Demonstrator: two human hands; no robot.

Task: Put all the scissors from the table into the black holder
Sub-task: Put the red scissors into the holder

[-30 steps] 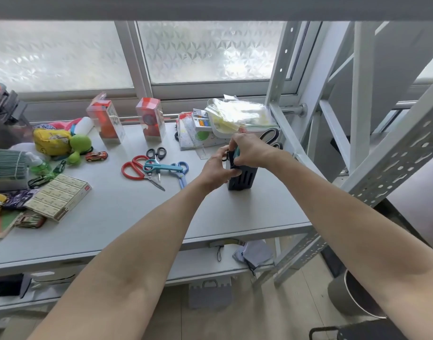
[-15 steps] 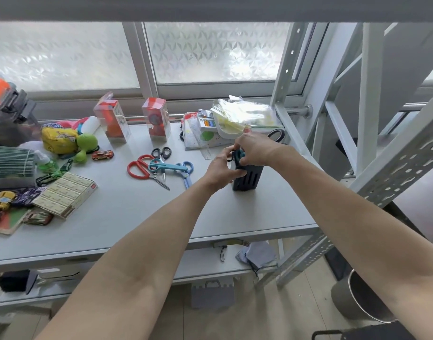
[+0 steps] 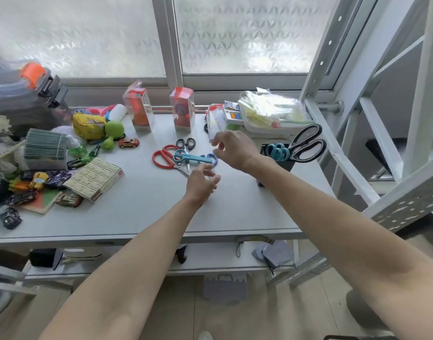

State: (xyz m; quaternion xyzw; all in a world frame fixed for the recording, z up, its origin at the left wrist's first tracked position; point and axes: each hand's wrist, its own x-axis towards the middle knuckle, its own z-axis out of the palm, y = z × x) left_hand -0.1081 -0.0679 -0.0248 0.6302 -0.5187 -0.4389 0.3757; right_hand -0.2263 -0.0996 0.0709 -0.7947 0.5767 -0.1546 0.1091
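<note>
The black holder is standing at the right of the table, partly hidden behind the right forearm, and it is already carrying a pair with teal handles and a large black-handled pair leaning out to the right. Four pairs are lying in a crossed heap left of it: red scissors, a light blue pair, small black scissors at the far side and a dark blue pair half covered. The right hand is hovering over the heap's right end, fingers loosely spread and holding nothing; the left hand is reaching in from the near side, also released and empty. Because the handles and blades are overlapping, lifting one pair is likely to drag a neighbour or catch a fingertip on a blade. The leaning black pair is probably making the holder top-heavy near the table's right edge, so a knock from the forearm could tip it. Bare tabletop is lying near the heap, giving open room to work
</note>
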